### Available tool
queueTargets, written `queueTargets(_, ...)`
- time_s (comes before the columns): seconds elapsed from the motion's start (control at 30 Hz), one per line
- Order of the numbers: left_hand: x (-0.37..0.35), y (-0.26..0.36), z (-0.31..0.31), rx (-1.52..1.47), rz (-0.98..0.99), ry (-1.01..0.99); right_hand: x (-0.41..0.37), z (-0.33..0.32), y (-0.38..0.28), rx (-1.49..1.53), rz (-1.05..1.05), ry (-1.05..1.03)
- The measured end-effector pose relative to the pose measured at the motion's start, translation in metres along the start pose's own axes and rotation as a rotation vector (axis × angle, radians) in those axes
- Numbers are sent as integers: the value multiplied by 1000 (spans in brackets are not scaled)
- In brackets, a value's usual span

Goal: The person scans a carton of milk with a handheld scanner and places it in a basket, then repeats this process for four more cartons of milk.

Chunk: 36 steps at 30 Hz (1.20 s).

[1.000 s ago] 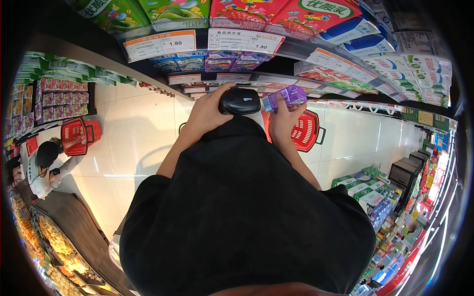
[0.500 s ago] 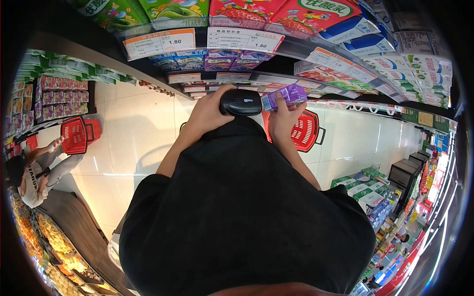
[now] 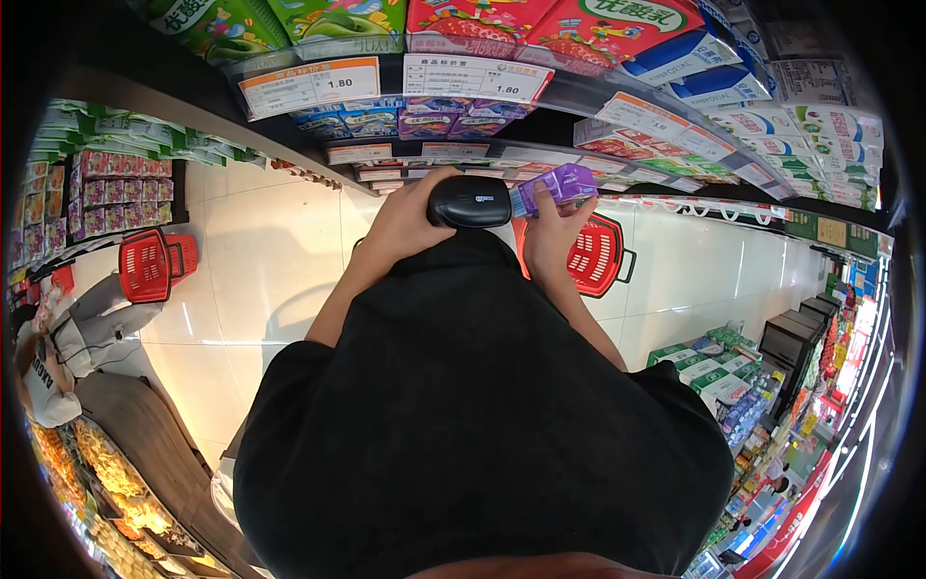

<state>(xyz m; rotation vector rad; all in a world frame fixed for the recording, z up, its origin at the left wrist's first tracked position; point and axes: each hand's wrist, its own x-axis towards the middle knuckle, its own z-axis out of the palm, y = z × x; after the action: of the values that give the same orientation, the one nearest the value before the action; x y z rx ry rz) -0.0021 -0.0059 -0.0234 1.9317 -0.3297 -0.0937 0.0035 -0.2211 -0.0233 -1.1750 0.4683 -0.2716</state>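
In the head view, my left hand point(image 3: 400, 224) is wrapped round a black handheld scanner point(image 3: 469, 202) with a rounded casing and a small white mark. Most of the part I grip is hidden by the casing. My right hand point(image 3: 550, 236) holds a small purple drink carton point(image 3: 571, 181) on its side, fingers and thumb closed about it. One end of the carton points at the scanner, a short gap away. Both hands are in front of a shelf of drink cartons.
Price labels point(image 3: 309, 87) line the shelf edge, below green boxes point(image 3: 338, 24) and red boxes point(image 3: 473, 24). A red basket point(image 3: 598, 256) is on the floor beneath my right hand. At far left a person point(image 3: 96, 328) is beside another red basket point(image 3: 145, 265). Stacked cartons point(image 3: 709, 372) stand at right.
The person at far left has shifted lower and turned somewhat. The carton has moved very slightly left toward the scanner; my left hand is almost unchanged.
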Motion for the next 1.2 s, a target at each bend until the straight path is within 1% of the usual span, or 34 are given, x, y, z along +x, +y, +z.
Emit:
queueTargets(0.13,-1,-1,0,5,44,-13,1,-1,2,-32,-43,-38)
queueTargets(0.2,-2,2,-1,-28,-27,-60,-1,0,-2,-25,-42,-70)
queueTargets(0.23,-2,2,-1,-28,-27,-60,-2,1,-3,-17,-41,-101)
queueTargets(0.43,-3,0,-1,-20,-3,-29,-3,1,-2,-3,-75,-130)
queueTargets(0.5,-2,-2,0,-6,71,-13,-3,0,-2,-4,-73,-128)
queueTargets(0.77,-2,1,-2,-13,63,-6,-1,-3,1,-15,-73,-149)
queueTargets(0.87,-3,0,-2,-22,82,26,2,-4,4,-31,-118,-166)
queueTargets(0.93,-3,-2,-2,-27,94,47,11,-10,2,139,98,-375)
queueTargets(0.97,-3,-2,-2,-59,110,82,15,-14,-2,138,98,-376)
queueTargets(1.03,-3,-5,-1,-90,127,117,21,-16,-11,591,584,-646)
queueTargets(1.13,-5,-12,0,-93,130,168,16,-10,-20,536,599,-647)
queueTargets(1.2,-5,-14,1,-160,131,217,18,-9,-17,567,611,-635)
